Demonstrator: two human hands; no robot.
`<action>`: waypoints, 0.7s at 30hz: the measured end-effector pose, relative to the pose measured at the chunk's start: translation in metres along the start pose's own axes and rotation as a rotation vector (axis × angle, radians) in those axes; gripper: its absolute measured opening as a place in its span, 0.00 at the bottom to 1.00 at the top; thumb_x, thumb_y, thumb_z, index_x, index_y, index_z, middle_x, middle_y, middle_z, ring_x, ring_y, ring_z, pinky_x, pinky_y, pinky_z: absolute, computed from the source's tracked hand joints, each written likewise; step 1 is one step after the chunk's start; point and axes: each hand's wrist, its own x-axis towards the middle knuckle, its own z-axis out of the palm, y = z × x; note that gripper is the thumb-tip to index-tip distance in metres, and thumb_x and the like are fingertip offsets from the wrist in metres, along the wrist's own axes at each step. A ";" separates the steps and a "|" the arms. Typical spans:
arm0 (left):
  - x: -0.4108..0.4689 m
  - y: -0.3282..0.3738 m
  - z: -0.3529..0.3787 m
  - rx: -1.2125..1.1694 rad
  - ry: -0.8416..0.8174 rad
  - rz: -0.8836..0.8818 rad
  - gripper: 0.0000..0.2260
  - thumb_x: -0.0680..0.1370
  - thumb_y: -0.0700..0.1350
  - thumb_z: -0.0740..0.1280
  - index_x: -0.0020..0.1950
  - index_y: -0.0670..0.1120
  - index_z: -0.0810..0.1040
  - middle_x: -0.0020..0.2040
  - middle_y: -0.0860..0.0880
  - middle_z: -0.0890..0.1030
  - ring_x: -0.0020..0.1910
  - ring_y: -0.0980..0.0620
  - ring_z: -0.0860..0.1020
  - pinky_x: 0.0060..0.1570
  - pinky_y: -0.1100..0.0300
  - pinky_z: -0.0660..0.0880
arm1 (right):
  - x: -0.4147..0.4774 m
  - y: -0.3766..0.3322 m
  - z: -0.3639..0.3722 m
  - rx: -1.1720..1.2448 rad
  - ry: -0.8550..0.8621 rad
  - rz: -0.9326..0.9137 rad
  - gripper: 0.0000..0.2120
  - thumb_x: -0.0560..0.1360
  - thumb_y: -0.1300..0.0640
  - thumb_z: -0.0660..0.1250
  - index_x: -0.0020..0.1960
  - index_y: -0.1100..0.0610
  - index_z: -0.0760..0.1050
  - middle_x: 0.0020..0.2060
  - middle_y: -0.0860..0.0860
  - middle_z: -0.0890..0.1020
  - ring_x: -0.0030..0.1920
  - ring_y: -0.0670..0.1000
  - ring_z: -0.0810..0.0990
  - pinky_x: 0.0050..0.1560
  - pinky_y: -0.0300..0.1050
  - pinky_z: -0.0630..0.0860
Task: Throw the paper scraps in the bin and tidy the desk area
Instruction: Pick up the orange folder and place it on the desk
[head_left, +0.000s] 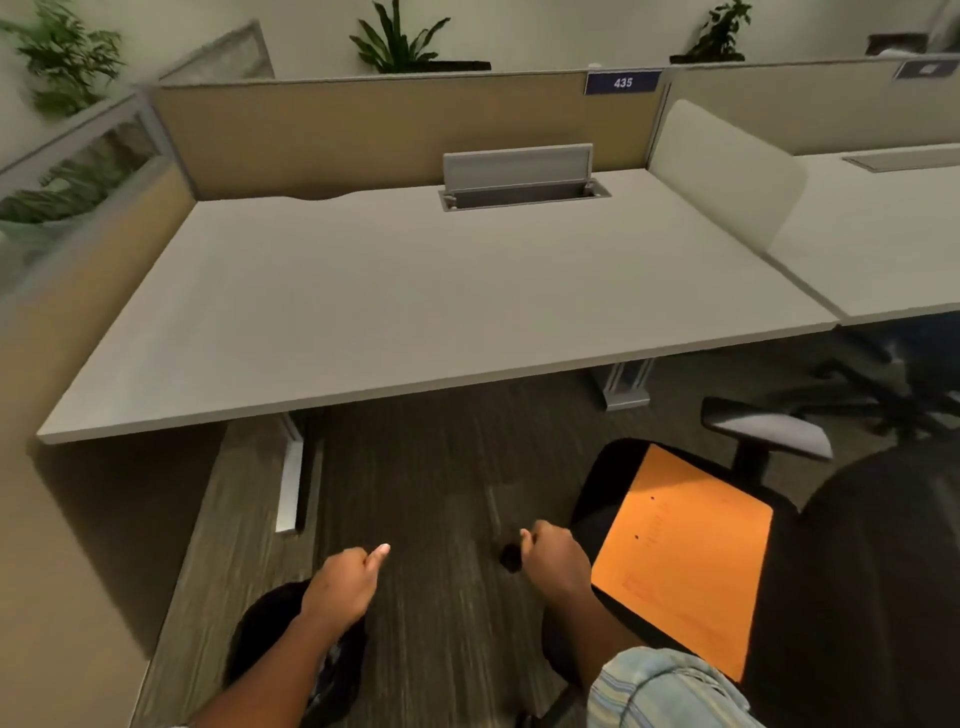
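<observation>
Your striped sleeve (660, 691) fills the bottom right corner, and both your hands hang low over the carpeted floor (441, 493). Your left hand (343, 582) is curled into a loose fist with one pale nail showing, holding nothing you can see; it sits just above the rim of a round black bin (260, 639) on the floor at the lower left. What lies inside the bin is too dark to tell. Your right hand (553, 564) has its fingers closed, with a small dark blurred shape at the knuckles that cannot be identified. Just beside that hand, a flat orange folder (685, 556) lies on the black seat of an office chair (841, 571), whose padded grey armrest (769, 428) stands behind it. Beyond the floor, the pale smooth tabletop (415, 301) stretches wide, with a grey cable hatch (519, 176) propped open near its back edge. A tan fabric partition (363, 130) rises behind, carrying a blue plate marked 435 (622, 82). Leafy plants (395, 36) line the wall beyond.
</observation>
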 end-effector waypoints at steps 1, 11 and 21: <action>0.003 0.009 0.003 0.006 -0.020 0.015 0.20 0.80 0.59 0.56 0.36 0.47 0.72 0.36 0.48 0.78 0.38 0.50 0.77 0.38 0.55 0.71 | 0.002 0.008 -0.004 0.013 0.004 0.027 0.12 0.79 0.47 0.57 0.43 0.53 0.74 0.40 0.51 0.80 0.40 0.52 0.79 0.39 0.46 0.73; 0.033 0.133 0.074 0.137 -0.274 0.197 0.19 0.80 0.58 0.57 0.38 0.46 0.74 0.40 0.46 0.81 0.42 0.46 0.80 0.42 0.54 0.73 | 0.026 0.120 -0.033 0.020 0.127 0.284 0.14 0.79 0.48 0.56 0.49 0.56 0.75 0.46 0.56 0.82 0.47 0.57 0.81 0.44 0.47 0.75; 0.044 0.249 0.170 0.260 -0.483 0.349 0.15 0.79 0.57 0.60 0.42 0.48 0.73 0.41 0.49 0.79 0.38 0.52 0.77 0.37 0.55 0.72 | 0.038 0.212 -0.051 0.094 0.186 0.511 0.13 0.80 0.49 0.57 0.48 0.55 0.76 0.43 0.53 0.82 0.41 0.51 0.79 0.41 0.45 0.76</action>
